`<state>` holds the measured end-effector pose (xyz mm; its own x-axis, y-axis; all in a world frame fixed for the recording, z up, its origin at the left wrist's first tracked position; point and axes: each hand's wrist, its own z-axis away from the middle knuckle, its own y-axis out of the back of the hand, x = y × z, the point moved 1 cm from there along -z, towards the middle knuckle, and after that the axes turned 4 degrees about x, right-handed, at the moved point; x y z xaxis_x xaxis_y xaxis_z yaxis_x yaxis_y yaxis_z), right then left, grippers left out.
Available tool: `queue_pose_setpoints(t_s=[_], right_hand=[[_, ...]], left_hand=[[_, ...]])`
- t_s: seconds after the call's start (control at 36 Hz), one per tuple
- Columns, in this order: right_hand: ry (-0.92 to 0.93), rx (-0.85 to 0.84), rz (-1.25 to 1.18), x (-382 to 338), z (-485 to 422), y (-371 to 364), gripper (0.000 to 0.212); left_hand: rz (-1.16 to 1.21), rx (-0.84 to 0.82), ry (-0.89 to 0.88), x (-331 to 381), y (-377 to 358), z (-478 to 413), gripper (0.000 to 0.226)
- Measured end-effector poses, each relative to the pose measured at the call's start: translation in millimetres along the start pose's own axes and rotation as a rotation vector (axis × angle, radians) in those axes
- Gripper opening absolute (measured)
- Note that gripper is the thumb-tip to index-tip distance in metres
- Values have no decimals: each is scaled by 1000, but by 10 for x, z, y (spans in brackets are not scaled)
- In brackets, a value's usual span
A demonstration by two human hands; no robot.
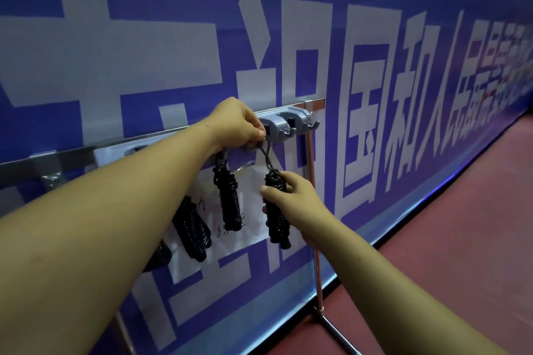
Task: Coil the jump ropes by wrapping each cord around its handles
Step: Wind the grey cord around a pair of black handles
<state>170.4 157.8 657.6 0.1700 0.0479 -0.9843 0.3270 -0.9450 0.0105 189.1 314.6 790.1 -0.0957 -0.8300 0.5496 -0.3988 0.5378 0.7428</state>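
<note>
The left grip point(239, 121) pinches the cord loop point(266, 154) up at the hook rack point(277, 124). Just below, the right grip point(291, 199) holds the wrapped jump rope point(275, 219). The jump rope hangs straight down, right of two more hung ropes point(227, 199).

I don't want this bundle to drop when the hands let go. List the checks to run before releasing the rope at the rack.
1. Loop seated over a hook on the rack: cannot tell, the left hand covers the spot.
2. Left hand pinches the loop: ok.
3. Right hand supports the coiled rope: ok, fingers curl round it.
4. Cord wrapped snugly round the handles: ok, no loose tail shows.
5. Clear of the neighbouring rope: ok, there is a gap between them.
</note>
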Motion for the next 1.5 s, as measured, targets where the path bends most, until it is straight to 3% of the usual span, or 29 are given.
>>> queue_pose_setpoints(t_s=[0.14, 0.31, 0.47, 0.64, 0.75, 0.83, 1.0, 1.19, 1.31, 1.39, 1.5], right_hand=[[-16, -3, 17, 74, -62, -92, 14], [-58, -26, 145, 150, -120, -57, 31], [-124, -24, 268, 154, 8, 123, 67], [-190, 68, 283, 77, 405, 381, 33], [-237, 110, 319, 184, 877, 760, 13], [-326, 185, 319, 521, 1415, 1212, 12], [-587, 333, 286, 1582, 2483, 2070, 13], [-876, 580, 181, 3060, 3590, 2831, 7], [-997, 633, 173, 3888, 4065, 3049, 19], [-1111, 642, 178, 4582, 4411, 3217, 11], [-1180, 664, 215, 5265, 4700, 3335, 16]], left_hand=[[-90, 7, 37, -21, -41, -34, 5], [-308, 33, -22, 53, -77, -60, 17], [-190, 174, -55, 83, -139, 199, 21], [-14, 266, -133, 356, -316, 657, 23], [86, 46, -167, 574, -682, 1045, 17], [120, -209, -154, 713, -1355, 1408, 17], [146, -603, -136, 780, -2943, 2243, 30], [140, -991, -68, 563, -4914, 3388, 31], [82, -1146, -38, 401, -5803, 3893, 29], [31, -1249, -6, 199, -6536, 4281, 26], [-64, -1264, 2, -101, -7169, 4674, 20]])
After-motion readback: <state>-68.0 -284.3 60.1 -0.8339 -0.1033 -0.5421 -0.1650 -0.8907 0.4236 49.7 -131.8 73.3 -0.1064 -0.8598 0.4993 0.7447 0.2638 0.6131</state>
